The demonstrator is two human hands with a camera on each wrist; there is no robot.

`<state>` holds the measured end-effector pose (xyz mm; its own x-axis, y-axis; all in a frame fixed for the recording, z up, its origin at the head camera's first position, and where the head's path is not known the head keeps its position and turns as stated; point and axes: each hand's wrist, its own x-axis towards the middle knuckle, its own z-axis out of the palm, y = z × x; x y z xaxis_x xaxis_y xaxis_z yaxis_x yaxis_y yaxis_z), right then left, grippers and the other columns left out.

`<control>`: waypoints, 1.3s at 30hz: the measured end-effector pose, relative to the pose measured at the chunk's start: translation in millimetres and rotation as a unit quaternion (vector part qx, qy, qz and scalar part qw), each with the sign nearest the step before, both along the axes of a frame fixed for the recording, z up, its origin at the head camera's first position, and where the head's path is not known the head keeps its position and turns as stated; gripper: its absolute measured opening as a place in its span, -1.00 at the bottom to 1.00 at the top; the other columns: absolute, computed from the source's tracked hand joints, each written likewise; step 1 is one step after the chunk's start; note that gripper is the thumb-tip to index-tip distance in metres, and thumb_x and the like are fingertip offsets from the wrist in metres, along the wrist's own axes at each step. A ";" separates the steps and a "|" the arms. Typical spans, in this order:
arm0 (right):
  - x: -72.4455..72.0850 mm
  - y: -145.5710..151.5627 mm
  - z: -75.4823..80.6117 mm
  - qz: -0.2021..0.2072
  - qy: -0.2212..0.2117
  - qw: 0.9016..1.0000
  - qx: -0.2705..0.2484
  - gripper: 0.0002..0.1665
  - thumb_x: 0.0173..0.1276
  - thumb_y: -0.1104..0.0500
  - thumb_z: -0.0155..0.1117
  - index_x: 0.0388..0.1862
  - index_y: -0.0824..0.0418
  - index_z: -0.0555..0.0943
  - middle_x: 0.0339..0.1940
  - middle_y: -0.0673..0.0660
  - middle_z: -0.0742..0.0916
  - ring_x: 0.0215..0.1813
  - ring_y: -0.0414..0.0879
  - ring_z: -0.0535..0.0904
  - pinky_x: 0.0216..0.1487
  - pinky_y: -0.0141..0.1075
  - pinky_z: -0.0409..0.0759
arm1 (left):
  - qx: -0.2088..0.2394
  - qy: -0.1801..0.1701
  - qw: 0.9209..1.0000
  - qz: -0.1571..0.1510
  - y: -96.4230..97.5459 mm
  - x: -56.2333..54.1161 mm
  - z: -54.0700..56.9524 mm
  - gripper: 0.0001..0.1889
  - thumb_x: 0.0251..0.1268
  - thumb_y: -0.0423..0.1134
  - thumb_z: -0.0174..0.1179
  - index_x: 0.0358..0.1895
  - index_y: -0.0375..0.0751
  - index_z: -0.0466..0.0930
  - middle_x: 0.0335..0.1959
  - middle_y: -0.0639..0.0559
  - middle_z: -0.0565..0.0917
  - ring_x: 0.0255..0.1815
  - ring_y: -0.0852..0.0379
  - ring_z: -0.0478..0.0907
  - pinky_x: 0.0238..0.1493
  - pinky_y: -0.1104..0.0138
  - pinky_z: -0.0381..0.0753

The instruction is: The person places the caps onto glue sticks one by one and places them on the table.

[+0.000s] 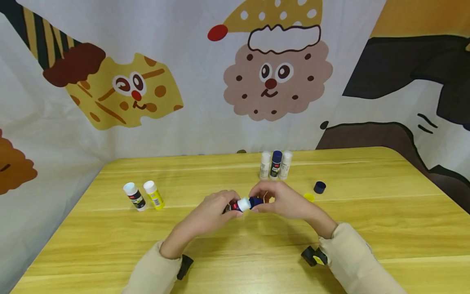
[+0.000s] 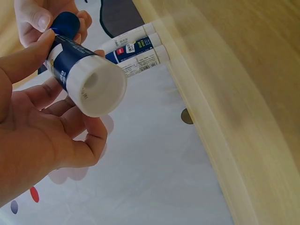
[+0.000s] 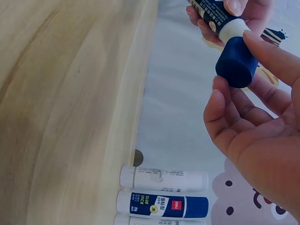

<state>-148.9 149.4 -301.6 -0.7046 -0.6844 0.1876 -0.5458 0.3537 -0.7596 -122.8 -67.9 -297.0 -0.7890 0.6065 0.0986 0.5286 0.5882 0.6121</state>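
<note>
My left hand (image 1: 216, 208) grips a glue stick (image 2: 70, 65) with a dark blue label and a white base. In the left wrist view its hollow white base faces the camera. Thumb and fingers of my right hand (image 1: 280, 200) pinch a dark blue ridged cap (image 3: 236, 63) at the stick's other end. A white collar (image 3: 233, 30) shows between label and cap in the right wrist view, the cap's edge right at it. Both hands are close together over the middle of the table.
Three glue sticks, two white (image 1: 264, 165) and one dark blue (image 1: 276, 167), stand at the table's back edge. Right of them lie a dark blue cap (image 1: 320, 187) and a yellow cap (image 1: 309, 197). On the left stand a dark-labelled glue stick (image 1: 137, 199) and a yellow one (image 1: 156, 197).
</note>
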 end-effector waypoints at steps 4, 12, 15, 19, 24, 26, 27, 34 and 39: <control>0.8 -1.2 -0.7 0.006 -0.010 1.000 -0.005 -0.77 0.16 0.29 0.32 -0.18 0.26 0.56 -0.35 0.01 0.62 -0.34 -0.15 0.53 -0.24 -0.27 0.53 | 0.003 -0.004 1.000 -0.002 0.1 0.6 0.5 -0.83 0.24 -0.30 0.17 -0.19 -0.33 0.49 -0.41 0.05 0.49 -0.47 0.20 0.35 -0.48 0.37 0.37; 0.8 -3.3 -2.0 0.007 -0.017 1.000 -0.005 -0.76 0.17 0.29 0.32 -0.17 0.27 0.56 -0.31 0.03 0.64 -0.30 -0.17 0.56 -0.20 -0.27 0.55 | -0.009 -0.010 1.000 0.003 -0.1 0.6 -0.3 -0.81 0.26 -0.26 0.15 -0.16 -0.29 0.47 -0.46 0.08 0.51 -0.54 0.22 0.34 -0.50 0.37 0.34; 0.9 -3.9 -2.4 0.007 -0.014 1.000 -0.007 -0.76 0.17 0.27 0.32 -0.17 0.27 0.56 -0.32 0.03 0.64 -0.30 -0.17 0.56 -0.20 -0.27 0.55 | -0.016 -0.010 1.000 0.004 0.1 0.2 -0.7 -0.81 0.26 -0.25 0.15 -0.15 -0.26 0.47 -0.46 0.10 0.51 -0.54 0.23 0.34 -0.47 0.35 0.33; 0.5 -4.2 -3.6 0.009 -0.015 1.000 -0.010 -0.76 0.16 0.29 0.32 -0.17 0.27 0.56 -0.31 0.03 0.63 -0.30 -0.17 0.56 -0.19 -0.26 0.55 | -0.018 -0.008 1.000 0.005 0.4 0.4 -0.8 -0.82 0.24 -0.25 0.16 -0.17 -0.25 0.47 -0.47 0.11 0.51 -0.54 0.23 0.34 -0.45 0.35 0.32; 0.3 -3.9 -4.0 0.011 -0.015 1.000 -0.010 -0.75 0.15 0.31 0.32 -0.17 0.27 0.56 -0.29 0.04 0.63 -0.27 -0.15 0.55 -0.19 -0.26 0.55 | -0.020 -0.005 1.000 0.009 0.6 1.2 -0.6 -0.82 0.23 -0.26 0.18 -0.17 -0.25 0.47 -0.46 0.10 0.51 -0.52 0.22 0.34 -0.42 0.32 0.32; 0.4 -3.7 -3.9 0.012 -0.014 1.000 -0.011 -0.75 0.15 0.30 0.32 -0.16 0.27 0.56 -0.28 0.04 0.62 -0.25 -0.14 0.54 -0.20 -0.26 0.55 | -0.024 -0.005 1.000 0.012 0.6 1.3 -0.7 -0.82 0.22 -0.25 0.19 -0.17 -0.23 0.47 -0.46 0.11 0.51 -0.52 0.21 0.35 -0.40 0.31 0.33; 0.3 -3.6 -3.9 0.013 -0.014 1.000 -0.011 -0.75 0.16 0.30 0.32 -0.16 0.27 0.56 -0.28 0.04 0.62 -0.25 -0.14 0.54 -0.20 -0.26 0.55 | -0.026 -0.004 1.000 0.013 0.7 1.2 -1.0 -0.81 0.22 -0.25 0.19 -0.17 -0.22 0.47 -0.46 0.11 0.52 -0.51 0.21 0.35 -0.39 0.31 0.33; 0.6 -3.4 -4.4 0.025 -0.018 0.999 -0.024 -0.74 0.17 0.34 0.30 -0.14 0.28 0.55 -0.26 0.07 0.61 -0.23 -0.12 0.55 -0.18 -0.25 0.56 | -0.024 -0.004 1.000 0.016 0.5 0.4 -2.5 -0.80 0.21 -0.23 0.20 -0.16 -0.21 0.47 -0.44 0.10 0.53 -0.50 0.21 0.37 -0.38 0.29 0.35; 1.2 -4.3 -4.9 0.022 -0.018 0.999 -0.025 -0.74 0.16 0.35 0.30 -0.14 0.29 0.55 -0.25 0.07 0.61 -0.22 -0.12 0.55 -0.18 -0.25 0.56 | -0.017 -0.014 1.000 0.014 1.2 0.8 -3.1 -0.81 0.23 -0.25 0.18 -0.16 -0.23 0.46 -0.43 0.08 0.53 -0.52 0.22 0.38 -0.46 0.37 0.39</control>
<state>-147.7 145.1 -306.5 -0.6805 -0.7055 0.1977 -0.5322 0.2905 -0.7952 -122.0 -66.6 -300.1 -0.8075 0.5872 0.0553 0.4947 0.6232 0.6057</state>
